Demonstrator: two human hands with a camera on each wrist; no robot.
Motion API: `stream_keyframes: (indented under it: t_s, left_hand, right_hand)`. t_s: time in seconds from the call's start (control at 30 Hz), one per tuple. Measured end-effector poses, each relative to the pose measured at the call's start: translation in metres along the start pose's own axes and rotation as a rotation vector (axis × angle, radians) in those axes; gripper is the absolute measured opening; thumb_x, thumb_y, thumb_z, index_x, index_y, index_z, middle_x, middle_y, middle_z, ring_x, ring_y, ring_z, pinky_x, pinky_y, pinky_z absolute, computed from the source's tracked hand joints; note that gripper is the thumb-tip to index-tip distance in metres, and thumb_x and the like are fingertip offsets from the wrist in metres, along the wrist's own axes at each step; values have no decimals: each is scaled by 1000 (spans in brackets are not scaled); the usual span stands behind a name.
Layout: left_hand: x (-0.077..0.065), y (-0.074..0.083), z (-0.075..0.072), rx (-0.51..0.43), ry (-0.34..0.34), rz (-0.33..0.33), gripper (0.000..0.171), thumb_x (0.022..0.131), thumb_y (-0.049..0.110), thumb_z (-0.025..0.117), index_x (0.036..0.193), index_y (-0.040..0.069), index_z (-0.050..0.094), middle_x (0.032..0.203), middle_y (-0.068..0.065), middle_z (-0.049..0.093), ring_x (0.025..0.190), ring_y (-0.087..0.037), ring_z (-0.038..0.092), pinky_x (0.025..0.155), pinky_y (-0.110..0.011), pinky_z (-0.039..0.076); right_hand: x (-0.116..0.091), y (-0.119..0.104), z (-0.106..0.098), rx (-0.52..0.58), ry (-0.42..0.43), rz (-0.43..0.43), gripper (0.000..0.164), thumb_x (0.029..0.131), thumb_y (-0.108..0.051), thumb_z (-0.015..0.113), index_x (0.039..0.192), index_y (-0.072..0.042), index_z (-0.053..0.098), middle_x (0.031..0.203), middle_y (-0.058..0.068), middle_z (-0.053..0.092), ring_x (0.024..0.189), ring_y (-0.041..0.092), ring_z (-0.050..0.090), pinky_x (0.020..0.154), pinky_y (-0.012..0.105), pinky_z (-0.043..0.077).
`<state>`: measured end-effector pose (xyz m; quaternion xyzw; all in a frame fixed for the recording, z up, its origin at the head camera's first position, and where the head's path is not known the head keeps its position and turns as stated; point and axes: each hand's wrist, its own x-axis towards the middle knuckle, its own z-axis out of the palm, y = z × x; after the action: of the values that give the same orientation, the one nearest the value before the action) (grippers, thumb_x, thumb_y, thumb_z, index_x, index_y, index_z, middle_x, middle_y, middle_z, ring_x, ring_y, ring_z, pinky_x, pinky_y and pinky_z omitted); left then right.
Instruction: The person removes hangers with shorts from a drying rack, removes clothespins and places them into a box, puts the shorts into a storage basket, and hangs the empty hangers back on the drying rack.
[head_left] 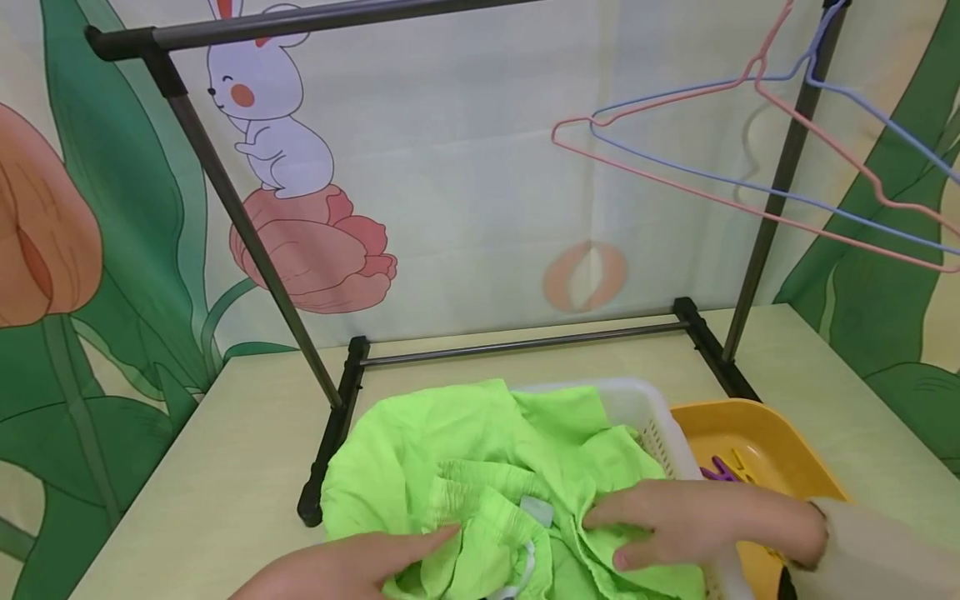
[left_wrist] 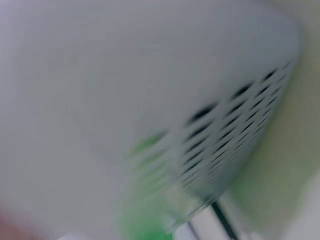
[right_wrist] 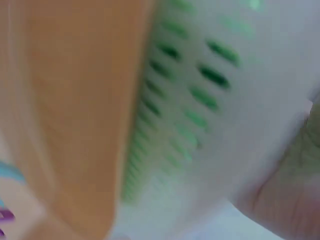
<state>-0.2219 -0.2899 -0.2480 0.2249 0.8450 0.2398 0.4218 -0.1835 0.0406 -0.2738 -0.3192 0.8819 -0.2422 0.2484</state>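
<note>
Bright green pants (head_left: 442,425) with a gathered elastic waistband, a white drawstring and a small pale label lie heaped in a white slotted basket (head_left: 637,400). My left hand (head_left: 352,562) reaches in from the bottom edge, a straight finger lying against the waistband; its other fingers are out of frame or under the cloth. On the right side of the pants, my right hand (head_left: 667,517) touches the cloth with its fingertips, thumb apart from the fingers. The left wrist view is filled by the basket's blurred wall (left_wrist: 100,75). Part of my right hand (right_wrist: 290,210) appears low in the right wrist view.
A black-grey clothes rack (head_left: 251,233) stands behind the basket. From its right side hang a pink hanger (head_left: 675,179) and a blue hanger (head_left: 697,171). Right of the basket sits a yellow basin (head_left: 772,433) holding purple and yellow clothespins (head_left: 723,471).
</note>
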Motion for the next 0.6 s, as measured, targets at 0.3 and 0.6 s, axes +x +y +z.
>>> stream_keyframes:
  t_s: [0.3, 0.6]
  left_hand:
    - [-18, -3, -48, 118, 291, 432, 45, 92, 28, 46, 131, 7, 40, 116, -10, 58, 105, -23, 56, 80, -26, 47]
    - [-14, -36, -69, -24, 625, 275, 49, 92, 32, 45, 133, 7, 35, 130, -16, 45, 114, -31, 48, 88, -32, 44]
  right_hand:
    - [-3, -4, -42, -33, 215, -30, 45, 91, -40, 43, 121, -8, 52, 122, 5, 54, 113, 22, 50, 89, 36, 43]
    - [7, 2, -65, -15, 303, 26, 43, 91, -34, 46, 123, -4, 49, 123, 12, 53, 115, 29, 48, 89, 43, 42]
